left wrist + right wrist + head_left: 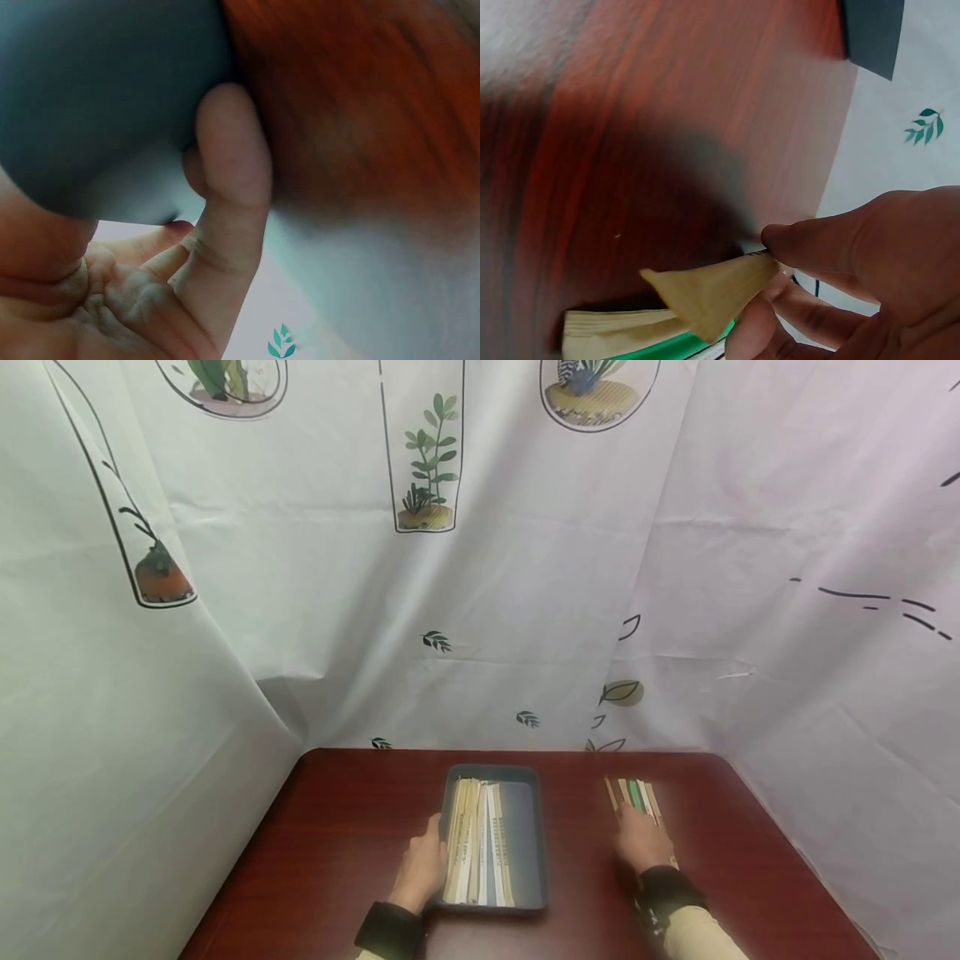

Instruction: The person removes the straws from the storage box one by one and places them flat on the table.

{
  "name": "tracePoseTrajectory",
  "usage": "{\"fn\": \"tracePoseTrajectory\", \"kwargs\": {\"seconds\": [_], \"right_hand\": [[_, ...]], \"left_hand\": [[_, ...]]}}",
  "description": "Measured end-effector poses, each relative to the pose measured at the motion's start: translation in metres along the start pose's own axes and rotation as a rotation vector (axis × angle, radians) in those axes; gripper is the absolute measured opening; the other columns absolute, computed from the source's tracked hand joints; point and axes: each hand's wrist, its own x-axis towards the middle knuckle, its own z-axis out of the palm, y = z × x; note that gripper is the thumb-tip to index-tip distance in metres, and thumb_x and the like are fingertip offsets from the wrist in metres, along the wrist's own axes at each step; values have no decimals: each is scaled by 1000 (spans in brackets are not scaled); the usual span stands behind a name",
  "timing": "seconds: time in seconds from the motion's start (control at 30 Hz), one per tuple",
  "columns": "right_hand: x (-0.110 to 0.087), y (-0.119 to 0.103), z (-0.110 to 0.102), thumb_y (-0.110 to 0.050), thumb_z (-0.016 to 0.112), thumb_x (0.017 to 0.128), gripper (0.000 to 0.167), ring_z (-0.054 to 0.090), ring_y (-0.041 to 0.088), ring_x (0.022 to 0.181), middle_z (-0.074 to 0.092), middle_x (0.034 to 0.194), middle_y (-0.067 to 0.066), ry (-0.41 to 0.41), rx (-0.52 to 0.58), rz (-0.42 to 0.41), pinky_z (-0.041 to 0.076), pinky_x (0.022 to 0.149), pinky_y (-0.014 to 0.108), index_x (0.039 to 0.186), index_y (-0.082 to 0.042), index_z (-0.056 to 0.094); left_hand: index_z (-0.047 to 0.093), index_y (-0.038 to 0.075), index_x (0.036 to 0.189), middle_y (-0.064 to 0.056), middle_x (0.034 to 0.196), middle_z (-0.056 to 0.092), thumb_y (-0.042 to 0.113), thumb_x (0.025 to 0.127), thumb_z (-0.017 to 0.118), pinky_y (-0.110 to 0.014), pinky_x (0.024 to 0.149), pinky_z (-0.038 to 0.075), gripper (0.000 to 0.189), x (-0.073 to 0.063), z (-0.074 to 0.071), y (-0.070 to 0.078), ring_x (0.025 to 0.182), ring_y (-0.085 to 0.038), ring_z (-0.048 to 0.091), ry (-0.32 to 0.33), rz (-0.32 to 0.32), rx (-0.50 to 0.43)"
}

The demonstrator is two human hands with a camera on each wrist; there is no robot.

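Observation:
A dark grey tray (528, 852) lies on the table, with a row of long slim paper-wrapped chopsticks (471, 843) along its left and middle part. My left hand (420, 867) grips the tray's left side; the left wrist view shows fingers against its grey wall (97, 97). Right of the tray, my right hand (643, 842) is over a small group of similar wrapped chopsticks (636, 793), partly hiding them. Close up in the right wrist view, thumb and fingers pinch a tan paper-wrapped chopstick packet (712, 292). A green packet (667, 346) and pale ones lie beneath it.
The dark red wooden table (337, 835) has rounded back corners. White cloth (525, 593) printed with plants hangs behind the table and along both sides.

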Motion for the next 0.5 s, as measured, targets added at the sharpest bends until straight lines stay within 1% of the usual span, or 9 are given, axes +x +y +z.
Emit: {"fn": "tracePoseTrajectory", "kwargs": {"seconds": [0.03,0.13,0.27,0.37,0.43,0.5], "right_hand": [[0,1,1,1,57,87,17,67,47,91,70,95,19,-1,-1,9,51,64,61,102,-5,64],[0,5,5,1,55,88,19,66,50,94,70,98,22,2,-5,30,51,65,64,102,-3,66],[-1,8,8,0,52,88,19,64,54,98,69,102,27,4,-19,50,51,69,68,100,1,68],[0,13,10,0,52,88,15,64,52,96,67,98,27,14,-29,46,50,66,68,92,1,67],[2,18,11,0,53,86,15,64,52,92,65,96,28,27,-37,39,50,63,68,90,1,67],[3,22,12,0,55,85,14,63,51,89,63,95,28,30,-44,42,50,61,67,92,1,68]], "left_hand": [[45,4,150,-20,93,68,8,101,57,-41,59,45,51,0,0,0,61,-20,53,4,3,3],[46,4,150,-23,97,69,9,100,57,-43,62,47,50,0,-2,1,65,-21,55,8,5,7],[46,5,150,-20,94,68,9,101,57,-42,61,46,51,0,-1,0,64,-20,54,3,2,2],[45,5,151,-18,91,67,9,101,56,-40,59,44,51,0,0,0,62,-20,53,-1,-4,-4],[45,5,151,-17,89,67,9,101,57,-40,59,44,51,0,0,0,62,-20,53,-1,-3,-4],[45,4,151,-18,90,67,9,101,57,-40,59,44,51,0,0,0,62,-19,53,0,0,-3]]}}
